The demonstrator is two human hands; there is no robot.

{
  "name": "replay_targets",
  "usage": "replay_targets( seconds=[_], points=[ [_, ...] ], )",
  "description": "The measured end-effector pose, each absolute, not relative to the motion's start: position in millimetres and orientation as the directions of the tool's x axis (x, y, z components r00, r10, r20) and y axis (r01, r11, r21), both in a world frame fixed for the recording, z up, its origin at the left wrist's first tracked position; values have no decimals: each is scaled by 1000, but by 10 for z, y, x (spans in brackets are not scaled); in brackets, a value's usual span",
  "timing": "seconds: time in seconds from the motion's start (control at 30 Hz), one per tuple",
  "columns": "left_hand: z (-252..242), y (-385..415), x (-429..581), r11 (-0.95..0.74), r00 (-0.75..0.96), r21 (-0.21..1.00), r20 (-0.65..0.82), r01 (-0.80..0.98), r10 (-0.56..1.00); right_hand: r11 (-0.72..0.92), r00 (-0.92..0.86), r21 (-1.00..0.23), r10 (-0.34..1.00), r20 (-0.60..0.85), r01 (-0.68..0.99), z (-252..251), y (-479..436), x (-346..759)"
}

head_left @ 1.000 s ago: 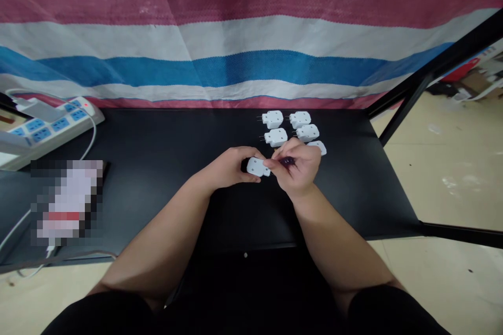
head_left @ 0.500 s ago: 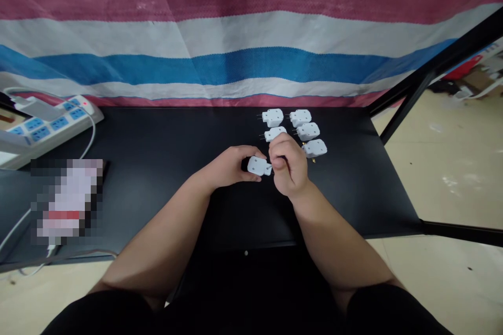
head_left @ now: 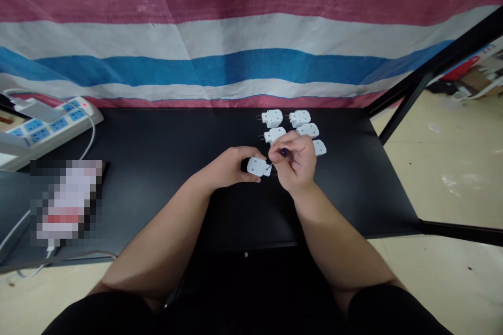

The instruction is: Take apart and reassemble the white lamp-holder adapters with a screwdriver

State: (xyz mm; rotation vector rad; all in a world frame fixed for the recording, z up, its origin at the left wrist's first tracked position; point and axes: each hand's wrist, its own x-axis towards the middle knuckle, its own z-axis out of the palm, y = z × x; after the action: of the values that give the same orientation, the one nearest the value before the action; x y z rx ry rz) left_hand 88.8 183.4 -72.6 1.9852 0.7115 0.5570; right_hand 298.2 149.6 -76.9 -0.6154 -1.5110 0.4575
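A small white plastic housing [head_left: 257, 167] with screw holes lies flat on the black table, its narrow end pointing right. My left hand [head_left: 231, 167] grips it by its two long sides between thumb and fingers. My right hand [head_left: 295, 163] is closed around a screwdriver [head_left: 284, 152] with a dark handle. Its thin shaft slants down to a hole at the housing's narrow end. Beyond my right hand are several similar white housings [head_left: 272, 118], with thin prongs sticking out to the left; my hand partly covers the nearer ones.
On the left stands a white power strip [head_left: 88, 107] with blue sockets and a plugged-in charger. A blurred-out phone-like device [head_left: 70, 199] with a white cable lies in front of it. A striped plastic sheet [head_left: 251, 65] hangs behind the table; a black metal frame [head_left: 426, 78] rises at right.
My right fingers have shifted and opened somewhat around the screwdriver, so its dark handle now shows. The hand has moved slightly right. My left hand and the housing stay in place.
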Motion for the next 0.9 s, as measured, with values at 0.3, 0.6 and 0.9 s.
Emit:
replay_targets(
  seconds=[0.3, 0.6, 0.9],
  points=[
    [-709, 1825, 879, -393, 743, 881, 73, 265, 666, 679, -22, -732, 733, 680, -56, -624, 1496, 2999],
    [-701, 1825, 870, -378, 742, 890, 69, 256, 667, 545, -299, -834, 785, 543, -85, -535, 1504, 3178],
    [-658, 1800, 910, -399, 771, 884, 71, 245, 632, 138, -408, -884, 847, 339, -447, -532, 1506, 3102]
  ],
)
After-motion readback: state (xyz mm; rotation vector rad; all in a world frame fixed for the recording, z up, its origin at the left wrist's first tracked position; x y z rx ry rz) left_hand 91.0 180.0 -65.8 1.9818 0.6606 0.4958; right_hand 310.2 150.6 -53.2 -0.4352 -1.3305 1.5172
